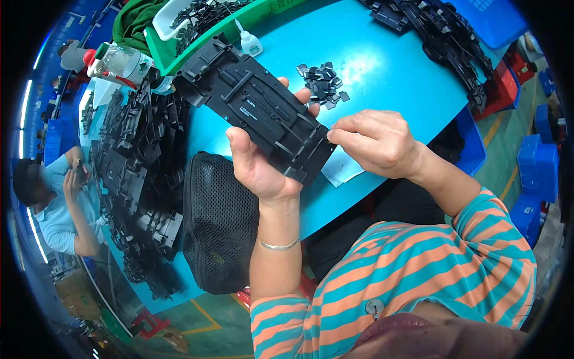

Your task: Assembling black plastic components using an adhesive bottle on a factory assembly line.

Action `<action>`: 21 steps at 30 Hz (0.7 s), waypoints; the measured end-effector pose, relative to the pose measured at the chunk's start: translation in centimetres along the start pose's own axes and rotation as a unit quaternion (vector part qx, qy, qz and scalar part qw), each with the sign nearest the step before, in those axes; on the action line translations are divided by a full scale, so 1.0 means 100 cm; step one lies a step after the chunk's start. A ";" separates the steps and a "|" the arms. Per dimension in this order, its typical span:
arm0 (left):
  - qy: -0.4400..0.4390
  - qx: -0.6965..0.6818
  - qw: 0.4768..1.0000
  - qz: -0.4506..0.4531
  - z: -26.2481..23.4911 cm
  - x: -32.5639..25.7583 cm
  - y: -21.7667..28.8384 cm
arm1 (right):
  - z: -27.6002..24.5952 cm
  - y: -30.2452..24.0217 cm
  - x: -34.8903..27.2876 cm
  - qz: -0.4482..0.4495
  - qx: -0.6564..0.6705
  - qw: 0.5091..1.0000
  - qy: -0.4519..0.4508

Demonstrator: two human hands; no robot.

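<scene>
A long black moulded plastic part (254,110), with ribs and small white print on its face, is tilted over the blue-green table. My left hand (263,170) is closed round its middle, thumb on the near edge and fingertips showing past the far edge. The fingers of my right hand (382,143) are pinched at the part's right end corner; whatever is between them is too small to make out. Beyond the part lies a loose pile of small black pieces (323,84). A white sheet (342,169) lies below my right hand.
A green-rimmed tray (173,64) and a small white squeeze bottle (251,45) are at the back. Heaped black parts (134,149) and a black mesh bag (218,224) are left; more black parts (448,42) sit far right. A co-worker (66,206) is at the left.
</scene>
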State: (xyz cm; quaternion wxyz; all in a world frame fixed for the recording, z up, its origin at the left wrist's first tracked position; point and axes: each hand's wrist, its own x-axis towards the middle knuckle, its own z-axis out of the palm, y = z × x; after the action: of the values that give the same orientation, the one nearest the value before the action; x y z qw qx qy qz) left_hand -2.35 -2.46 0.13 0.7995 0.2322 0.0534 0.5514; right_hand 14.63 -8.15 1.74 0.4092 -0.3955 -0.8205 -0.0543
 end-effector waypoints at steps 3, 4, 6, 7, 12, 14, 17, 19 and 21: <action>0.004 0.007 1.000 0.004 0.002 0.000 -0.001 | 0.001 0.001 0.002 0.001 -0.002 1.000 -0.003; -0.001 0.011 1.000 0.003 0.002 0.000 0.000 | 0.000 0.000 0.002 0.001 -0.005 1.000 -0.005; -0.004 0.014 1.000 0.000 0.003 -0.001 -0.001 | 0.000 0.000 0.000 -0.001 -0.006 1.000 0.000; -0.005 0.014 1.000 0.006 0.004 -0.001 -0.001 | 0.000 0.001 0.000 -0.005 -0.007 1.000 0.006; -0.018 0.015 1.000 0.011 0.004 -0.003 -0.002 | -0.002 -0.001 -0.005 0.000 -0.003 1.000 0.004; -0.017 0.008 1.000 0.010 0.004 -0.003 -0.002 | -0.002 0.000 -0.005 -0.001 -0.001 1.000 0.004; -0.025 0.030 0.999 0.010 0.004 -0.002 -0.002 | -0.001 0.001 -0.005 -0.006 -0.005 1.000 0.002; -0.020 0.050 0.998 0.010 0.006 -0.003 -0.003 | 0.000 0.000 -0.006 -0.008 -0.016 1.000 -0.004; -0.015 0.070 0.997 0.009 0.007 -0.005 -0.004 | 0.000 -0.001 -0.007 -0.003 -0.019 1.000 -0.011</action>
State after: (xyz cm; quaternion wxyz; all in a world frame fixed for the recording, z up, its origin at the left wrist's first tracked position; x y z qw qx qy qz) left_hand -1.98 -3.20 0.51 0.7771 0.2968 0.0778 0.5495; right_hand 14.86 -8.63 1.29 0.3923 -0.4016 -0.8248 -0.0671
